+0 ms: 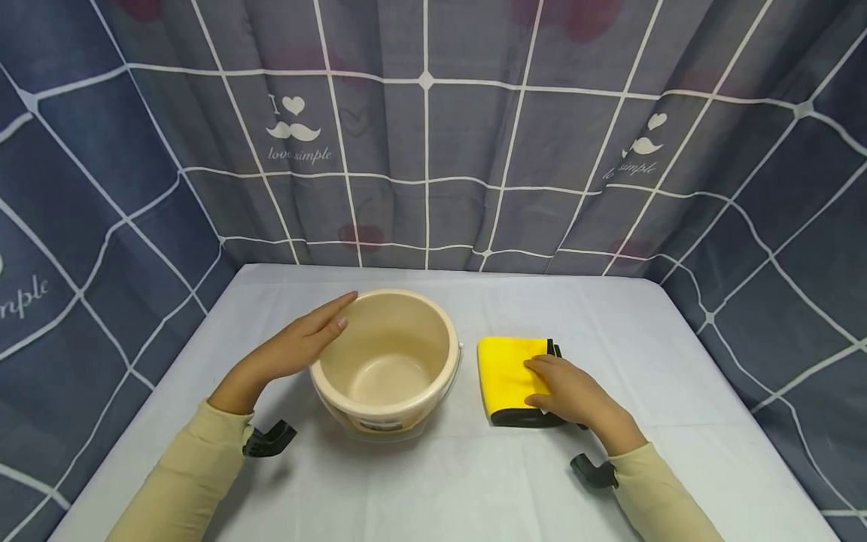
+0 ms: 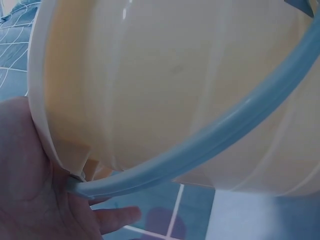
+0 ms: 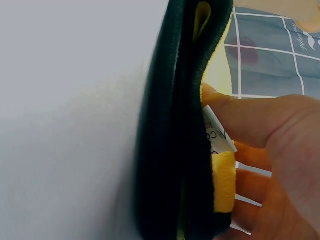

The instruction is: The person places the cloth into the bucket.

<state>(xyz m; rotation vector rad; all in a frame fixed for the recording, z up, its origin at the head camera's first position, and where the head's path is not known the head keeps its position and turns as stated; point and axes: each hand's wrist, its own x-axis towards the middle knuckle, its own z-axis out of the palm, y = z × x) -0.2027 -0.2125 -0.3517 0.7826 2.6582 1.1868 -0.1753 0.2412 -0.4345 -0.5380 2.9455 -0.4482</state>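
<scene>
A cream plastic bucket [image 1: 389, 320] stands upright on the table, left of centre, and nothing shows inside it. My left hand [image 1: 298, 342] touches the left side of its rim with fingers straight. In the left wrist view the bucket's curved handle [image 2: 200, 145] hangs along its outer wall, one end beside the palm. Right of the bucket lies a folded yellow towel [image 1: 504, 373] with black edging. My right hand [image 1: 572, 388] rests on the towel's right side, fingers extended across it. A white label [image 3: 217, 132] sticks out by the thumb in the right wrist view.
A white cloth covers the table [image 1: 433, 497]. Dark grey-blue curtains [image 1: 460, 135] with white grid lines enclose the back and both sides. Black camera mounts [image 1: 269, 439] project from the sleeve cuffs near the table surface.
</scene>
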